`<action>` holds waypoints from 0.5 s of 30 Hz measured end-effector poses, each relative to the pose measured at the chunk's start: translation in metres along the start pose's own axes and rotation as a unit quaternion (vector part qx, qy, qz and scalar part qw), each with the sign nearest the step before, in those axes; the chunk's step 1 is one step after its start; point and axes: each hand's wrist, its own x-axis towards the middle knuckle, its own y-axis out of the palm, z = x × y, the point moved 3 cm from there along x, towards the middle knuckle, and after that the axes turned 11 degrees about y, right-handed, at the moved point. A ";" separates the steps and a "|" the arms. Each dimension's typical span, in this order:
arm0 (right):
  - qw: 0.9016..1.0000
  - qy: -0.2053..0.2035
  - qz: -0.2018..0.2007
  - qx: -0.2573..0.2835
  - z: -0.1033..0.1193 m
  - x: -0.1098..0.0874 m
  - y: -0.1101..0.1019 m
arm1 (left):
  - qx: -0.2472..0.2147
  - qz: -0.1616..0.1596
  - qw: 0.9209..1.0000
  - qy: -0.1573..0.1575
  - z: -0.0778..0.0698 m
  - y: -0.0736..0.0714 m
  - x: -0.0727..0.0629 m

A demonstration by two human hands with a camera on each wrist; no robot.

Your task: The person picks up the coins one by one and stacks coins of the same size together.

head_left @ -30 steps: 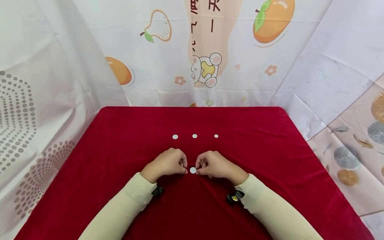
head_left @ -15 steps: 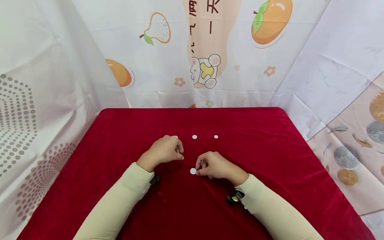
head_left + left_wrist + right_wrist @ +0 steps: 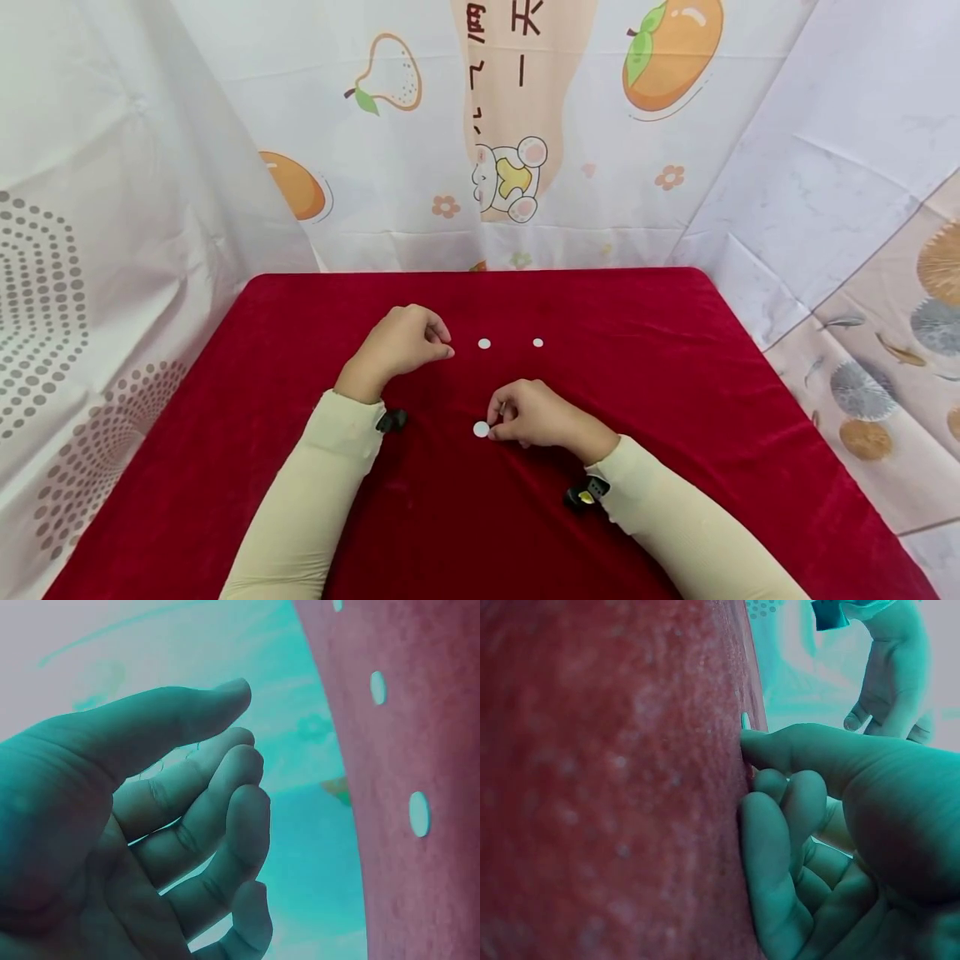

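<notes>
My left hand is at the back left of the red cloth, its fingers loosely bent around nothing. In the left wrist view its thumb stands apart from the fingertips, and beyond them a white disc lies on the cloth. Further front, my right hand stays low, with its thumb tip right at the edge of the nearest white disc, which lies flat. Its other fingers are loosely curled against the cloth. Seen from the right wrist, the thumb partly hides that disc.
Two more white discs, a middle one and a smaller right one, lie in a row at the back. A red velvety cloth covers the table. Printed curtains hang behind and at both sides.
My left hand has left the nearest disc and moved back and left, now covering the back-left disc in the head view. The right hand stays in place.
</notes>
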 end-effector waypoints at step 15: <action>1.000 0.008 0.002 0.002 0.001 0.000 0.001 | -0.027 -0.084 0.996 -0.030 0.037 0.008 0.008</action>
